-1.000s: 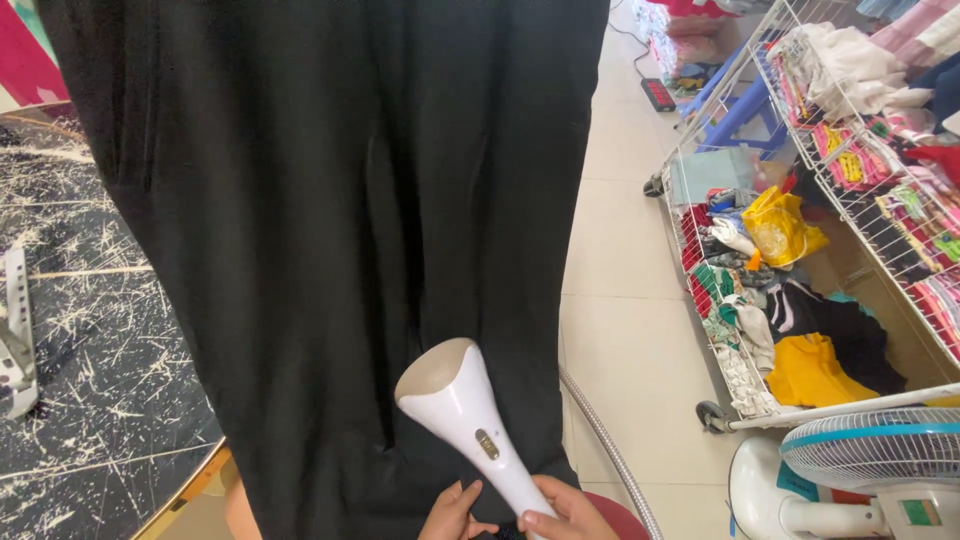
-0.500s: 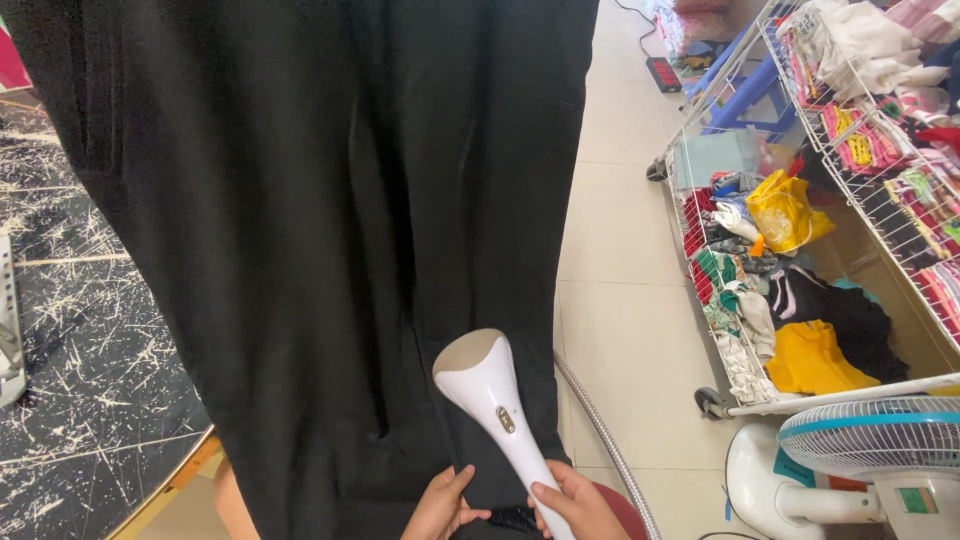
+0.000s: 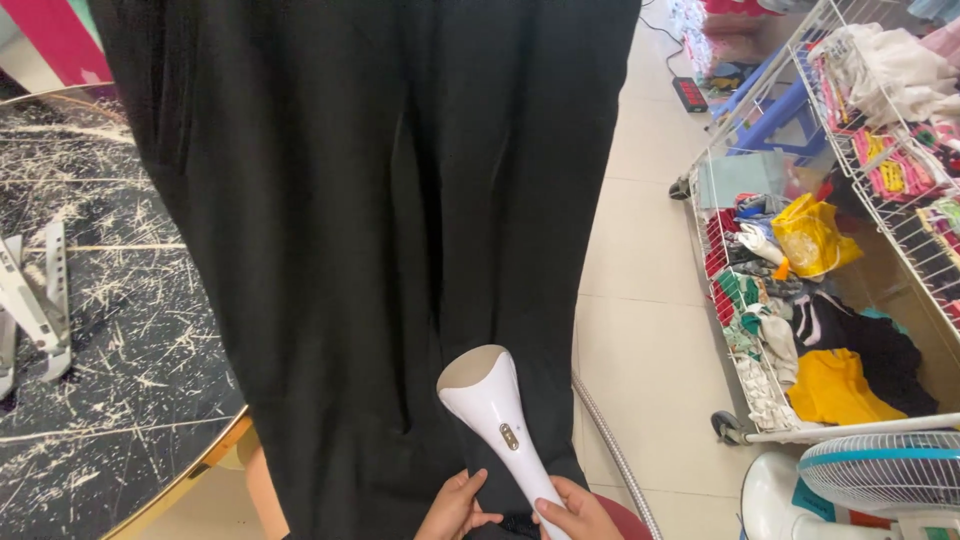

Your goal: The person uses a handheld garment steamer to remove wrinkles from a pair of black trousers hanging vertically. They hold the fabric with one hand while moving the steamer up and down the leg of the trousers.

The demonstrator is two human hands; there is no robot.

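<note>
A black garment (image 3: 360, 200) hangs in front of me and fills most of the view. My right hand (image 3: 578, 512) grips the handle of a white handheld steamer (image 3: 490, 405), at the bottom edge of the view. The steamer's wide head presses against the lower part of the fabric. My left hand (image 3: 452, 510) sits just left of the handle, fingers curled on the cloth low down. A grey ribbed hose (image 3: 612, 455) runs down to the right behind the steamer.
A black marbled tabletop with a gold rim (image 3: 110, 380) lies to the left, with a white metal bracket (image 3: 30, 310) on it. At right a wire cart (image 3: 800, 300) holds mixed clothes. A white fan (image 3: 880, 480) stands at the bottom right on the tiled floor (image 3: 650, 300).
The steamer head has slid a little to the right along the lower fabric. Both hands stay low beside the handle.
</note>
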